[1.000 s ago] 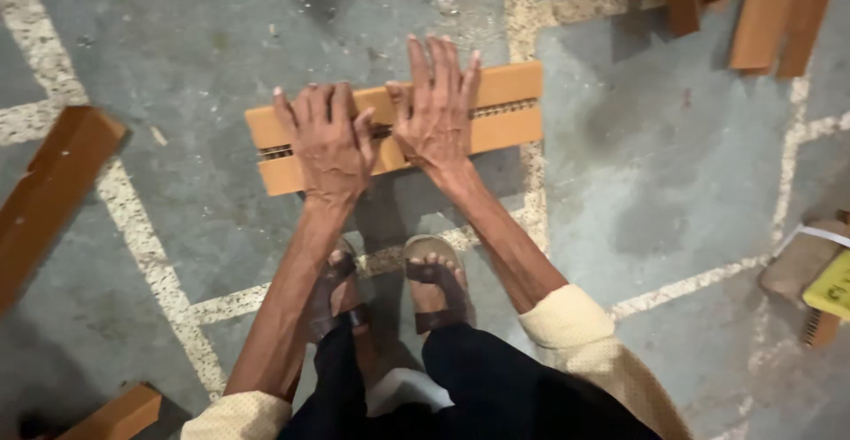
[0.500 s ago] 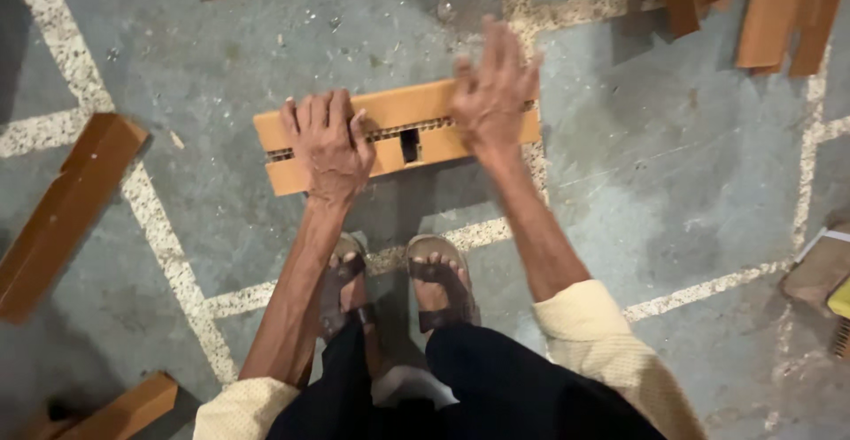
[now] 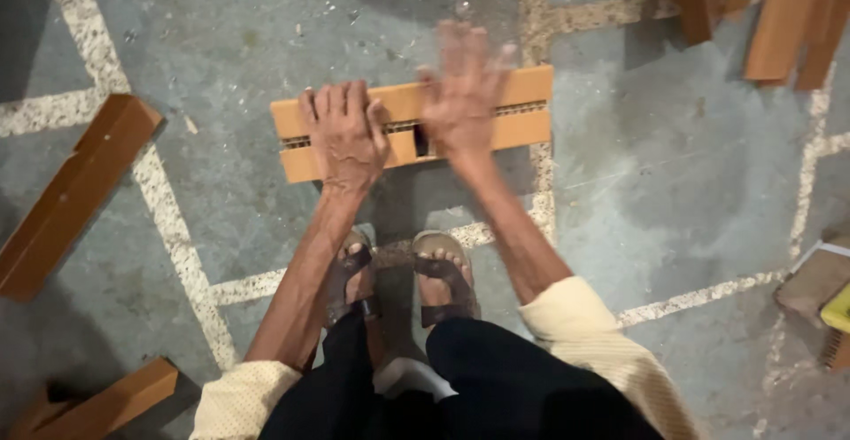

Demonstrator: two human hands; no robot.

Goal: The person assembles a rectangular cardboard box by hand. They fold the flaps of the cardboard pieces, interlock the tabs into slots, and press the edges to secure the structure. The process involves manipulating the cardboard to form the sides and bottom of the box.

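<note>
A flat orange-brown cardboard piece (image 3: 522, 108) with a slot along its middle lies on the grey floor in front of my feet. My left hand (image 3: 347, 135) presses flat on its left half, fingers spread. My right hand (image 3: 462, 90) hovers blurred over the middle of the cardboard with its fingers apart and nothing in it. A small dark opening shows in the cardboard between the two hands.
A long brown cardboard strip (image 3: 75, 192) lies at the left and another (image 3: 106, 400) at the lower left. Several brown pieces (image 3: 784, 19) are piled at the top right. A box with a yellow item (image 3: 828, 294) sits at the right edge. My sandalled feet (image 3: 403, 276) stand below the cardboard.
My right hand lifted off the cardboard, swung up to the right, then came back over the middle. The left hand stayed pressed down. A dark opening in the slot became visible.
</note>
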